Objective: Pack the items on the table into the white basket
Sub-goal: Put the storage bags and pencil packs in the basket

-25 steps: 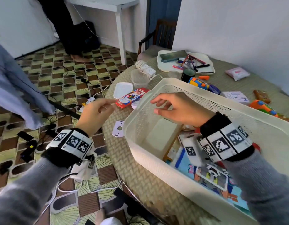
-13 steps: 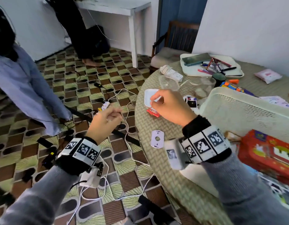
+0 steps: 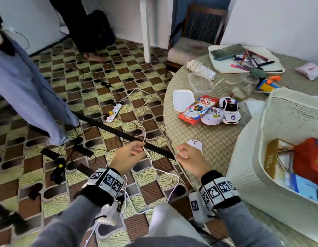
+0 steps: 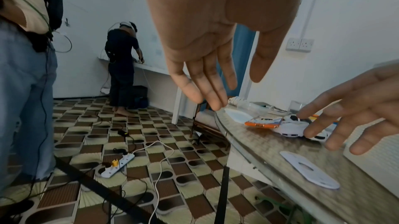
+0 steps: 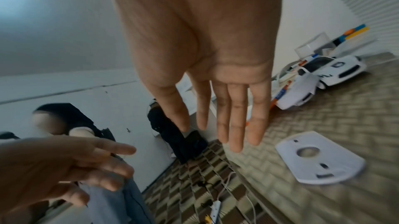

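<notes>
both hands empty, left hand [image 3: 127,158] fingers [image 4: 202,81] straight, right hand [image 3: 189,160] fingers [image 5: 235,116] straight, apart

place: room in a home | floor: patterned brown-and-green carpet [image 3: 104,86] strewn with a power strip [image 3: 112,112] and cables | furniture: wooden chair [image 3: 194,38] beyond the fingers, round woven-topped surface [image 3: 217,139] | wall: double socket [image 4: 299,44]

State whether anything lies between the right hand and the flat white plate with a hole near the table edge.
Nothing visible does. The right hand hovers open and empty at the edge of the table, and the flat white plate lies on bare table just beyond its fingertips.
</notes>
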`<state>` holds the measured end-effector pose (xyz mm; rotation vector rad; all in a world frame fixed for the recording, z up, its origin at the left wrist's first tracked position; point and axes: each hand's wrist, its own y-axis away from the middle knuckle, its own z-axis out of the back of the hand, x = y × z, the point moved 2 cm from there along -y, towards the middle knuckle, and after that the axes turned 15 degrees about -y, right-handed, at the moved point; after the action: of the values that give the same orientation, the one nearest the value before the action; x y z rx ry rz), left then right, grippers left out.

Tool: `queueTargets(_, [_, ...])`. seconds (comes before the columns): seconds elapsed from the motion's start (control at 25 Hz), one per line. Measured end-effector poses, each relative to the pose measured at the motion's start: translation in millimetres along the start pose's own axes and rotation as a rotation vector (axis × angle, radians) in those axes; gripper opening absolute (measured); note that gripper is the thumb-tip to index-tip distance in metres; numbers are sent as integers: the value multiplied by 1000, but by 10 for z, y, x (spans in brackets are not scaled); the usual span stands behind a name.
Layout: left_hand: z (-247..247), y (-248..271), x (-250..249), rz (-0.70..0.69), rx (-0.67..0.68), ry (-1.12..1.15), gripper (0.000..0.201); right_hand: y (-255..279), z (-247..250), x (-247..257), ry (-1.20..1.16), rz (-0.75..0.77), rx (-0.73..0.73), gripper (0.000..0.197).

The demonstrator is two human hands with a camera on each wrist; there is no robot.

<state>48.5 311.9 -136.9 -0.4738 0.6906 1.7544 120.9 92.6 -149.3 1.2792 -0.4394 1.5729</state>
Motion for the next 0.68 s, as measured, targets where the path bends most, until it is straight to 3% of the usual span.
queueTargets(0.16, [-121, -248, 121, 14, 106, -36, 30, -223, -11, -227, -104, -34, -68, 24])
queueTargets(0.32, [-139, -677, 173, 20, 177, -30, 29, -576, 97, -345, -289, -102, -273, 15])
queueTargets(0.52, [-68, -1263, 60, -10, 264, -24, 33, -897, 404, -290, -397, -159, -455, 15])
queueTargets(0.68, [-18, -1744, -153, -41, 307, -27, 32, -1137, 634, -204, -432, -119, -567, 15])
